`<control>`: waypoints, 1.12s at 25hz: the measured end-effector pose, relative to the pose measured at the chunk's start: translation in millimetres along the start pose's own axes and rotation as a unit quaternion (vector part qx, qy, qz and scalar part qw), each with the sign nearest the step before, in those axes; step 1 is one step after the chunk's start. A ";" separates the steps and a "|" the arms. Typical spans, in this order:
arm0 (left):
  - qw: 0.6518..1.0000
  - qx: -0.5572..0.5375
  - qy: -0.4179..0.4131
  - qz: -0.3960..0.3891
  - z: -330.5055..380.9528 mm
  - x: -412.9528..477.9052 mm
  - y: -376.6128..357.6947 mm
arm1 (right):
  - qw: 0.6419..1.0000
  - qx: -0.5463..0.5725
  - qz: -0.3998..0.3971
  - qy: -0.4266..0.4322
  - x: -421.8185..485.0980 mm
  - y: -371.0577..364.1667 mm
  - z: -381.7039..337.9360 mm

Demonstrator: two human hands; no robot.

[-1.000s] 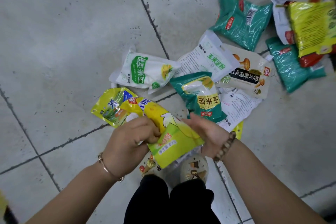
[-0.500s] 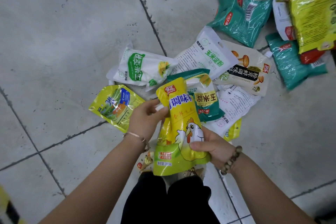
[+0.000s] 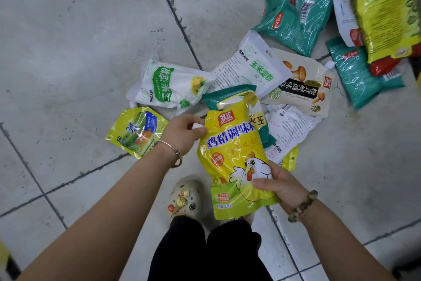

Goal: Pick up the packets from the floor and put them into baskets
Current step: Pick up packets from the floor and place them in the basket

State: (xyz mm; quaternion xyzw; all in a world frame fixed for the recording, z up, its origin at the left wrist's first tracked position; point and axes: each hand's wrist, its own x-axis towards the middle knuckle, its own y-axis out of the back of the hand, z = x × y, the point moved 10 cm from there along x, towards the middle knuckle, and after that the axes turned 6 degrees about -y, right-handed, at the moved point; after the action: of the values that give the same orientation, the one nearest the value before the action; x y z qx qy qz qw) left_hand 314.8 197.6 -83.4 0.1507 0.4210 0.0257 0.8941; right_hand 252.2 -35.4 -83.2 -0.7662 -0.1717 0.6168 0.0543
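- The floor (image 3: 79, 41) was strewn with packets, fanned from 10 to 2 o'clock.
- The yellow chicken packet (image 3: 234, 162) was held off it, long axis 12 to 6.
- The right hand (image 3: 276, 183) was clamped on its 4 o'clock edge; the left hand (image 3: 182, 136) was pinched at 10.

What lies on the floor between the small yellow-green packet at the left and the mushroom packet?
In the head view, a white-and-green packet and a teal corn packet, partly covered by the held yellow chicken packet.
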 end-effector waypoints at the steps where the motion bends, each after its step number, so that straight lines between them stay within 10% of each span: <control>1: 1.000 -0.025 0.007 0.008 -1.2 -0.8 2.4 | 1.000 -0.003 -0.001 0.000 1.7 0.6 -2.1; 6: 0.921 -0.353 0.147 0.072 -35.8 -23.4 -17.1 | 0.999 -0.003 -0.019 0.040 13.0 -25.2 -27.9; 13: 0.892 -0.401 0.202 0.045 -63.1 -47.9 -50.3 | 0.993 -0.109 0.016 0.046 20.5 -45.3 -43.1; 19: 0.884 -0.404 0.190 0.139 -92.9 -33.8 -24.4 | 0.888 -0.207 0.383 0.145 34.5 39.9 -124.3; 24: 0.897 -0.388 0.171 0.125 -106.3 -16.0 -19.7 | 0.921 -0.271 0.276 -0.041 107.2 42.2 -100.4; 28: 0.908 -0.360 0.174 0.122 -104.1 -8.6 -17.8 | 0.940 -0.204 0.272 0.041 103.4 44.2 -98.3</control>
State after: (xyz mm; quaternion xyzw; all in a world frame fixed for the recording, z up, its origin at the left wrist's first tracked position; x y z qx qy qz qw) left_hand 228.7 204.9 -144.7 -0.1382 0.5100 0.3103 0.7902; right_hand 374.2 -30.0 -169.1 -0.8031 -0.0766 0.5277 -0.2658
